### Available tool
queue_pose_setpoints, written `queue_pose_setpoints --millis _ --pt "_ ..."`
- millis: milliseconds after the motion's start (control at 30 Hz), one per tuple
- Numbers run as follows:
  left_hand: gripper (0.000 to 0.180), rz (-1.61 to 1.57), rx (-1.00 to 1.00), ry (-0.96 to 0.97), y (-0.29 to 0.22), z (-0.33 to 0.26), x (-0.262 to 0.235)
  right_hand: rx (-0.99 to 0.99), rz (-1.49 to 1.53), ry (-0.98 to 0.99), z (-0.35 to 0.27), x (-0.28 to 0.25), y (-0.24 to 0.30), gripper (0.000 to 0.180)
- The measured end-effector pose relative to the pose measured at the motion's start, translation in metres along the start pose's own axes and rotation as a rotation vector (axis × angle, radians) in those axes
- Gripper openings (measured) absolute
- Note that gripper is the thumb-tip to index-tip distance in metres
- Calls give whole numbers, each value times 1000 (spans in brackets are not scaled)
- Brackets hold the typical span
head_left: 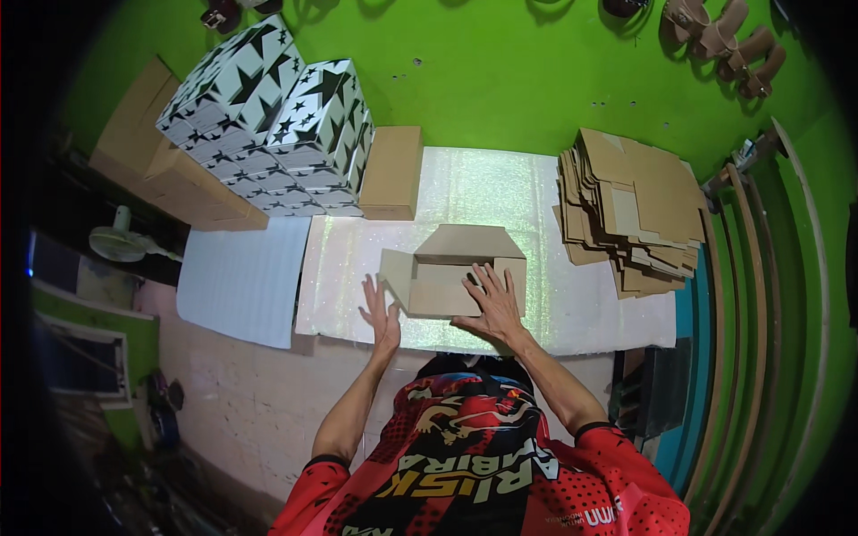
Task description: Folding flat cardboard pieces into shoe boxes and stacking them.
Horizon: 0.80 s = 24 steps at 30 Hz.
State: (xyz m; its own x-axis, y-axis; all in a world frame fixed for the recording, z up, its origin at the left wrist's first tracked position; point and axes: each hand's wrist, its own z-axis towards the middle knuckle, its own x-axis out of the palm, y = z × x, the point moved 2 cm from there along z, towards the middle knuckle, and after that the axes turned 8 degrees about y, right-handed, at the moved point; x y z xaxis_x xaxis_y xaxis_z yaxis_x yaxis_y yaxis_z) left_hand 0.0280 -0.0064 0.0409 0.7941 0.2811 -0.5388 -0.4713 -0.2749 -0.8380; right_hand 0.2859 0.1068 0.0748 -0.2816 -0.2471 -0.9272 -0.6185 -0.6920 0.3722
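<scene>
A small brown cardboard box (pixel 429 302) stands with its flaps up on the shiny white table covering, close to the table's front edge. Its back flap rises at the far side, and a side flap sticks out to the left. My right hand (pixel 492 302) lies over the box's front right part, fingers spread, the tips reaching over the opening. Just beside the left flap is my left hand (pixel 382 314), its fingers apart and holding nothing. Whether it touches the flap, I cannot tell. My right hand hides part of the box's inside.
An uneven pile of flattened cardboard (pixel 657 196) lies at the back right. White boxes with black stars (pixel 313 112) are stacked at the back left, beside a closed brown box (pixel 393 174). A pale blue sheet (pixel 239 281) covers the left side. Sandals (pixel 719 40) hang on the green wall.
</scene>
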Motion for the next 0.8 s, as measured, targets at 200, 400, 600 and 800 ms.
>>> queue_pose_setpoints --millis 200,400,600,800 --pt "76 292 285 278 -43 8 6 26 8 6 -1 0 -2 94" --pt "82 585 371 417 -51 17 23 9 30 -36 -1 2 -3 92" --pt "89 648 347 443 -53 21 30 -3 59 -34 -1 0 -3 88" --pt "89 679 335 499 -53 27 31 -11 47 -44 -2 -5 0 87"
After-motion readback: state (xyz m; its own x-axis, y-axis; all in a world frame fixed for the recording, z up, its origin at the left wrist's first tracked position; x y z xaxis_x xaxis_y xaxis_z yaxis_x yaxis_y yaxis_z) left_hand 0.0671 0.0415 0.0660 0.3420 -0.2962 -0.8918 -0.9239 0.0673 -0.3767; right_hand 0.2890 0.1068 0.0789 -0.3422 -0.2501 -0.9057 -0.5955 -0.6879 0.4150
